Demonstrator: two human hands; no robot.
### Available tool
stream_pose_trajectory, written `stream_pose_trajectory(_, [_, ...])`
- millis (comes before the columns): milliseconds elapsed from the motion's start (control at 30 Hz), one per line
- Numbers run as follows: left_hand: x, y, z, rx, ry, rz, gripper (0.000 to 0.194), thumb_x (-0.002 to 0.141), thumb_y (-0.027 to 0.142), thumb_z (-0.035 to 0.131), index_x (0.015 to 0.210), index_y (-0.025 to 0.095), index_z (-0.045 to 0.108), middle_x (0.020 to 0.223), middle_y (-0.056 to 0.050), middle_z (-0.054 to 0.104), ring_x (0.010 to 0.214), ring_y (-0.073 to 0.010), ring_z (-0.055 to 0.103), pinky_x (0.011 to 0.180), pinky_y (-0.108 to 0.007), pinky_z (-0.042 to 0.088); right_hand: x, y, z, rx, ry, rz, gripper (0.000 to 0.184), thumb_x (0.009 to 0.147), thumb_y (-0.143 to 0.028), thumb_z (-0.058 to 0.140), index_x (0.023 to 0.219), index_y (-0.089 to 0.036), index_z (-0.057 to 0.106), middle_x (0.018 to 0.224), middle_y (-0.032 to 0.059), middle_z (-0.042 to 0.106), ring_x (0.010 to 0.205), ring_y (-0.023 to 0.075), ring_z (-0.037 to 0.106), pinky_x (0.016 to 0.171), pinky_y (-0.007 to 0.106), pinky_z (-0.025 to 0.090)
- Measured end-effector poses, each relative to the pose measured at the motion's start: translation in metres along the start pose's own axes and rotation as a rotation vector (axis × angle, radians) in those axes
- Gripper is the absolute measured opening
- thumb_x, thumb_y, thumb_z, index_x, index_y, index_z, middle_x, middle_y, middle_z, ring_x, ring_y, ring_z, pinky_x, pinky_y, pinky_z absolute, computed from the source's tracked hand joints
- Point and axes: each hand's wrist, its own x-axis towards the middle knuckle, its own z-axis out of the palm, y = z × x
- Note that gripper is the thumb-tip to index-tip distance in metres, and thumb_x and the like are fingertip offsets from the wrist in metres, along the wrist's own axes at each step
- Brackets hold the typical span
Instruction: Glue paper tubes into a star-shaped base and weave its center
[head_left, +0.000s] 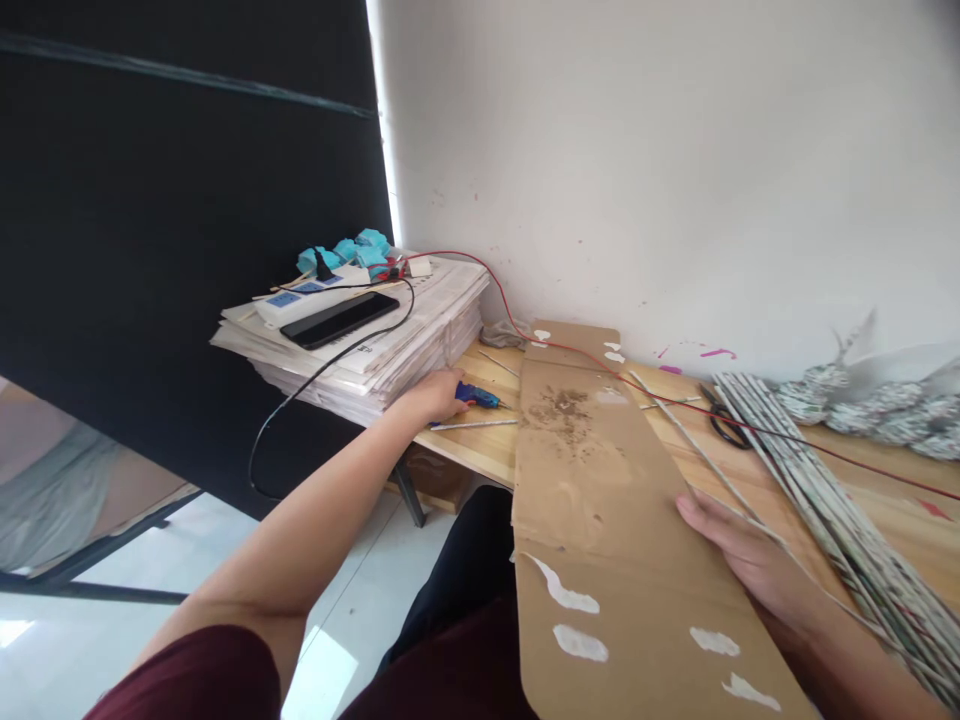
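My left hand (441, 393) reaches to the far left of the wooden table and is closed around a blue glue gun (478, 396). The gun's narrow tip points right; its handle is hidden by the hand. A long folded piece of cardboard (600, 500) lies across the table and extends toward me, with torn white patches and a dark speckled stain. My right hand (757, 560) grips its right edge, thumb on top and fingers underneath out of sight. A thin paper stick (480, 425) lies just below the glue gun.
Stacked newspapers (442, 310) at left carry a phone (341, 320), a power strip (289, 303) and blue crumpled pieces (371, 245). A red cord (501, 285) crosses the cardboard. Rolled paper sticks (817, 490), black scissors (726, 428) and braided bundles (870, 405) lie right.
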Motion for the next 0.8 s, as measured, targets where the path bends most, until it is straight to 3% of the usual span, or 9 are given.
stream_pose_trajectory(133, [-0.027,-0.003,0.012,0.008,0.071,-0.081,0.056,0.082,0.031,0.063,0.134,0.017,0.050,0.118,-0.015,0.068,0.108,-0.0280,0.065,0.089,-0.032,0.050,0.003,0.003,-0.003,0.034,0.004,0.003,0.054,0.079,-0.037,0.072,0.131,-0.031,0.057,0.110,0.0071,0.074,0.094,0.0300,0.072,0.083,0.043,0.060])
stream_pose_trajectory(300, [-0.035,0.004,0.030,0.092,0.229,-0.149,0.041,0.090,0.020,0.046,0.129,0.012,0.055,0.109,-0.019,0.068,0.100,-0.0290,0.067,0.087,-0.035,0.051,0.004,0.006,-0.002,0.015,-0.006,-0.023,0.052,0.080,-0.038,0.070,0.130,-0.030,0.058,0.113,0.0088,0.072,0.096,0.0323,0.071,0.082,0.046,0.060])
stream_pose_trajectory(400, [-0.043,0.011,0.028,0.089,0.288,-0.156,0.044,0.092,0.019,0.041,0.134,0.010,0.051,0.115,-0.019,0.064,0.101,-0.0272,0.067,0.088,-0.033,0.050,0.001,0.007,-0.002,-0.008,0.001,-0.040,0.050,0.080,-0.040,0.069,0.128,-0.030,0.059,0.114,0.0095,0.072,0.098,0.0337,0.070,0.082,0.048,0.060])
stream_pose_trajectory(500, [-0.059,0.018,0.015,0.064,0.431,-0.149,0.048,0.093,0.020,0.041,0.140,0.010,0.046,0.116,-0.019,0.063,0.101,-0.0273,0.066,0.087,-0.033,0.051,0.000,0.006,0.003,-0.006,-0.002,-0.056,0.049,0.081,-0.039,0.069,0.128,-0.029,0.059,0.114,0.0099,0.072,0.099,0.0336,0.070,0.083,0.048,0.059])
stream_pose_trajectory(667, [-0.076,0.018,-0.013,-0.089,0.564,-0.044,0.050,0.087,0.028,0.053,0.134,0.014,0.055,0.115,-0.012,0.068,0.105,-0.0262,0.065,0.094,-0.032,0.049,0.017,0.014,0.037,0.044,-0.069,-0.173,0.053,0.080,-0.035,0.072,0.129,-0.030,0.055,0.119,0.0068,0.070,0.103,0.0291,0.069,0.088,0.045,0.057])
stream_pose_trajectory(800, [-0.072,0.008,-0.013,-0.229,0.558,-0.015,0.045,0.084,0.031,0.056,0.127,0.018,0.063,0.112,-0.007,0.072,0.099,-0.0220,0.067,0.090,-0.029,0.050,0.043,0.033,0.079,0.094,-0.143,-0.261,0.058,0.077,-0.041,0.075,0.129,-0.028,0.052,0.124,0.0077,0.067,0.108,0.0286,0.067,0.092,0.047,0.054])
